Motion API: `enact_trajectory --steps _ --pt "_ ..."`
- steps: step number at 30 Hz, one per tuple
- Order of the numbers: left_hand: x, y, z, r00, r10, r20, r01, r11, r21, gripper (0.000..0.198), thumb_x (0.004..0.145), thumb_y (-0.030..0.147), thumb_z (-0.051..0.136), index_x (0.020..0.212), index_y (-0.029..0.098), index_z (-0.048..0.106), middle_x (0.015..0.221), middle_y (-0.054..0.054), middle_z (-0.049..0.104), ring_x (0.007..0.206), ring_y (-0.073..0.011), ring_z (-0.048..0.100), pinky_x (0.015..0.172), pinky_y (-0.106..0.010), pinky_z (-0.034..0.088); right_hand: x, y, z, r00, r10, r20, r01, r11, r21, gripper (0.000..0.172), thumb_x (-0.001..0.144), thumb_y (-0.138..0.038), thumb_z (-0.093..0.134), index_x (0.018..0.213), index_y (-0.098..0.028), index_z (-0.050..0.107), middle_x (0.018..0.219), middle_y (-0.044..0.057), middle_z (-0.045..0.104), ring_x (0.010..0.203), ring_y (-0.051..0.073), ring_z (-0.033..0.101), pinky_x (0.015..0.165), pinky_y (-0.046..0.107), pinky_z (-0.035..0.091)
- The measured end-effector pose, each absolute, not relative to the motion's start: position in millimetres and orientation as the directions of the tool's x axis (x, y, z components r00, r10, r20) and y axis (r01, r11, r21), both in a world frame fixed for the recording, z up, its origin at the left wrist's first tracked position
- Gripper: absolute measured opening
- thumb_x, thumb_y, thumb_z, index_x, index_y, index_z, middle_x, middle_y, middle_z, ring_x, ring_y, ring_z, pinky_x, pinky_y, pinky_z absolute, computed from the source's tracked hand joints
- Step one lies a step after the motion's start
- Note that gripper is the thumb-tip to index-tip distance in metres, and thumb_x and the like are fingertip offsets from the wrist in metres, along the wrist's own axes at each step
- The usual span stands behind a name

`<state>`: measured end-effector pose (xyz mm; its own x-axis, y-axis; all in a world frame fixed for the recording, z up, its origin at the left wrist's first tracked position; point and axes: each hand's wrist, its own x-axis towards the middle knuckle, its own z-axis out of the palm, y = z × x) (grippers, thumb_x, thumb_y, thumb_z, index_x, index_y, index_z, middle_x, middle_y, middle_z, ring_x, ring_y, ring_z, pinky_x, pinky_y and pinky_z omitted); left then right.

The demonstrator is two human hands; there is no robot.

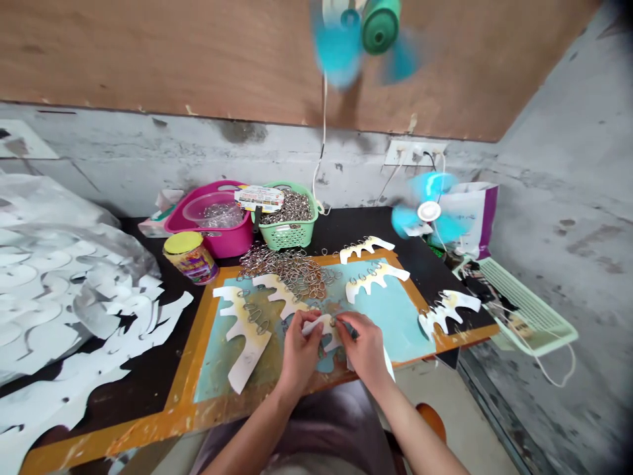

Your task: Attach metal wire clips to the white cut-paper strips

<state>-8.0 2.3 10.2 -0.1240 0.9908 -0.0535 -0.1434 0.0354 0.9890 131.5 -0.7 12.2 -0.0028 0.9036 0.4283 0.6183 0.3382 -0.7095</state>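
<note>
My left hand [300, 348] is closed, its thumb and fingers pinching a white scalloped cut-out [325, 326] just above the mat's front edge. At the cut-out's right part, my right hand [364, 346] pinches a small metal ring [333, 322] against the edge; its exact seating is hidden by the fingers. Beyond both hands lies a loose pile of metal rings [297, 269]. A cut-out with rings along its yellowed edge [244, 328] rests left of my hands, and another [279, 295] lies close behind them. Ringed cut-outs [376, 282] also lie to the right.
A light blue mat [405, 323] covers the table. Behind it stand a pink basket [230, 244], a green basket of rings [291, 234] and a yellow-lidded jar [190, 257]. A bag of white cut-outs [64, 277] fills the left. A fan [428, 211] spins at the right rear.
</note>
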Motion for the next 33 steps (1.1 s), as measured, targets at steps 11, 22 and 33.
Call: enact_trajectory --steps 11,22,33 --pt "-5.5 -24.6 3.7 -0.073 0.992 -0.100 -0.238 0.080 0.968 0.024 0.094 0.040 0.044 0.111 0.023 0.050 0.121 -0.007 0.053 0.100 -0.0179 0.063 0.084 -0.030 0.057 133.8 -1.2 10.3 -0.056 0.945 0.323 0.510 0.305 -0.804 0.015 0.091 -0.019 0.057 0.089 -0.024 0.071 0.088 0.002 0.076 0.081 0.022 0.071 0.096 0.043 0.049" --pt "-32.3 -48.6 5.2 0.188 0.910 0.370 0.638 -0.399 0.659 0.043 0.084 0.010 0.051 0.125 0.023 0.047 0.138 -0.014 0.052 0.139 -0.0318 0.040 0.112 -0.058 0.037 127.5 -10.2 11.2 -0.475 0.835 0.278 0.720 0.551 -0.422 0.013 0.092 -0.012 0.055 0.089 -0.022 0.063 0.093 0.004 0.066 0.094 0.024 0.060 0.111 0.059 0.024" --pt "-39.5 -15.2 -6.6 0.334 0.905 0.264 0.618 -0.422 0.664 0.048 0.078 0.002 0.047 0.122 0.023 0.051 0.110 -0.008 0.071 0.112 -0.0246 0.064 0.117 -0.063 0.023 128.9 -29.5 0.6 -0.487 0.814 0.319 0.766 0.572 -0.292 0.015 0.086 -0.009 0.052 0.092 -0.019 0.062 0.091 0.008 0.060 0.090 0.027 0.053 0.106 0.055 0.029"
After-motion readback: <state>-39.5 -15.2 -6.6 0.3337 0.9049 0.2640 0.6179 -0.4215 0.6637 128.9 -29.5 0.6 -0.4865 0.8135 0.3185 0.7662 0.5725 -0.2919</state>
